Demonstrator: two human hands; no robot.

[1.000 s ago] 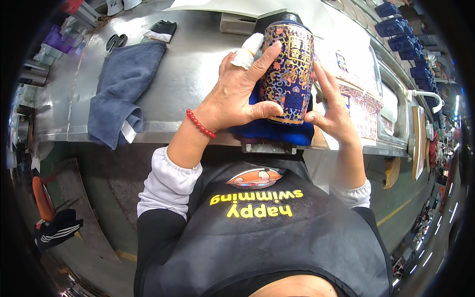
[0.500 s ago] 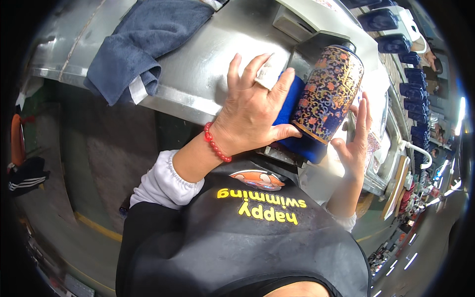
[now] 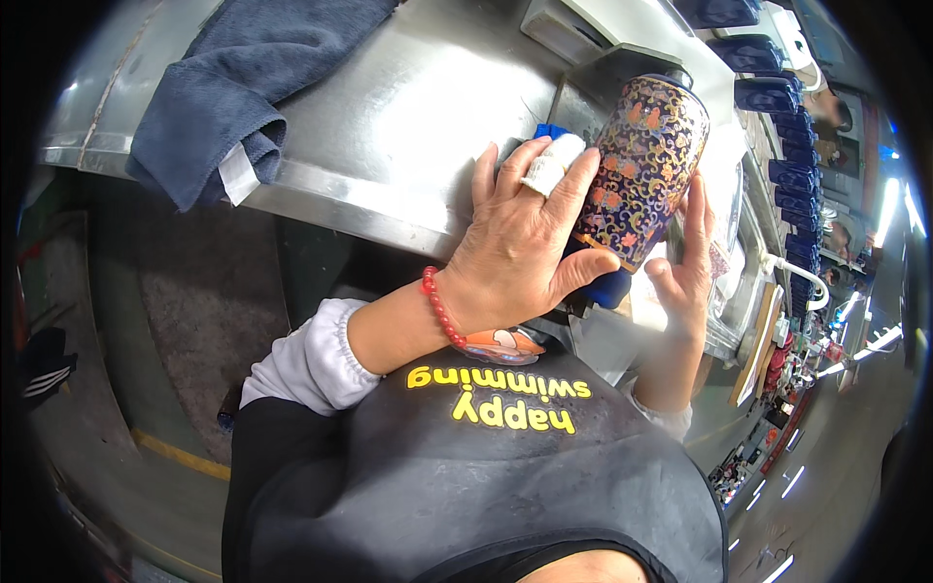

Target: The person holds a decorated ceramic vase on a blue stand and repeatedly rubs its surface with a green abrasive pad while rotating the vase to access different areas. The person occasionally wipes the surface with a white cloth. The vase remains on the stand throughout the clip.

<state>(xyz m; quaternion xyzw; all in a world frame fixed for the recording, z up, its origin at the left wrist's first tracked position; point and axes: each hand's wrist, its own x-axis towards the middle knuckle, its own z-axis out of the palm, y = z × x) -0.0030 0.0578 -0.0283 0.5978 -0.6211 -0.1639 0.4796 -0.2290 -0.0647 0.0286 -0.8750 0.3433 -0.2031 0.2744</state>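
A dark blue vase [image 3: 646,170], covered in gold and orange flower scrollwork, lies tilted at the edge of the metal worktop between my hands. My left hand [image 3: 530,223], with a red bead bracelet and a white wrap on one finger, is open. Its index finger and thumb lie along the vase's left side. My right hand [image 3: 685,272] stands open at the other side, thumb apart, its fingers reaching up along the vase and partly hidden by it. Bright blue cloth [image 3: 552,131] peeks out beyond my left fingers; most of it is covered.
A grey-blue towel [image 3: 243,107] with a white tag hangs over the worktop's edge [image 3: 340,209] at left. Behind the vase is a dark metal fixture [image 3: 622,68]. Several dark blue pieces [image 3: 768,94] stand in a row at right, near a curved white pipe [image 3: 812,275].
My left hand has moved right and now covers most of the blue cloth, its fingers against the vase. The right hand stays beside the vase. The whole view has shifted slightly.
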